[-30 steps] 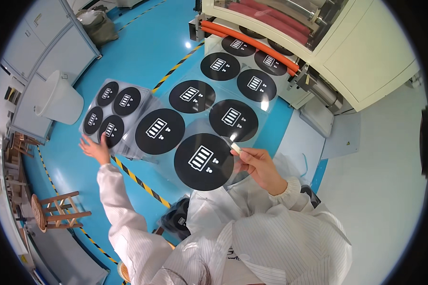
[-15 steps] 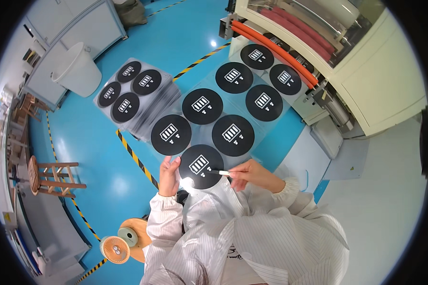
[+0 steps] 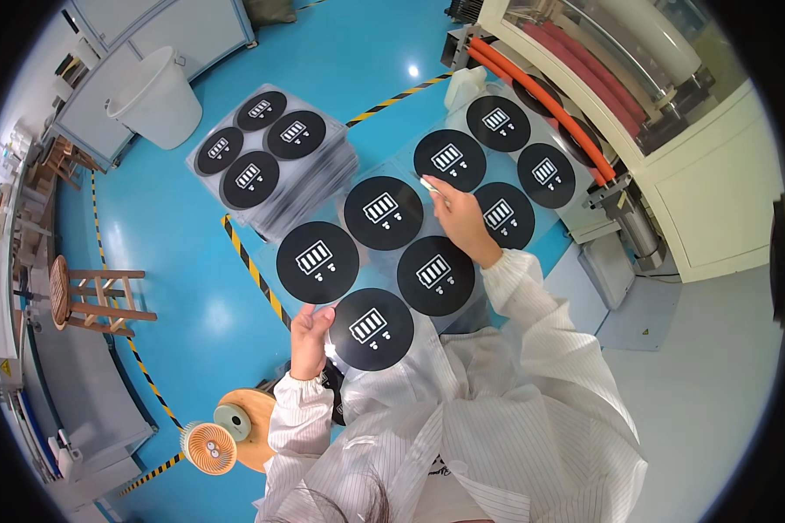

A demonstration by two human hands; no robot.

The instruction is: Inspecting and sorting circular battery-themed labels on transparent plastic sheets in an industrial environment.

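A long clear film [image 3: 378, 268] with rows of black discs, each bearing white battery-like marks, stretches from the machine towards my lap. My left hand [image 3: 308, 342] pinches the film's left edge, beside the nearest black disc [image 3: 372, 329]. Farther out, my right hand [image 3: 464, 225] reaches over the film, its fingers closed round a slim white-handled tool [image 3: 428, 184]. The tool's end lies by the lower edge of a farther disc [image 3: 450, 160]; whether it touches the film I cannot tell. Part of another disc is hidden under that hand.
A thick stack of similar sheets [image 3: 270, 142] stands left of the film. At the far right is a machine [image 3: 715, 166] with an orange roller [image 3: 541, 109]. A white bin [image 3: 161, 103], a wooden stool [image 3: 105, 301] and a small orange fan [image 3: 209, 449] are on the left.
My right hand has moved away from the nearest disc, where the tool pointed, to a disc farther along the film. My left hand keeps its hold on the edge. The view has shifted slightly.
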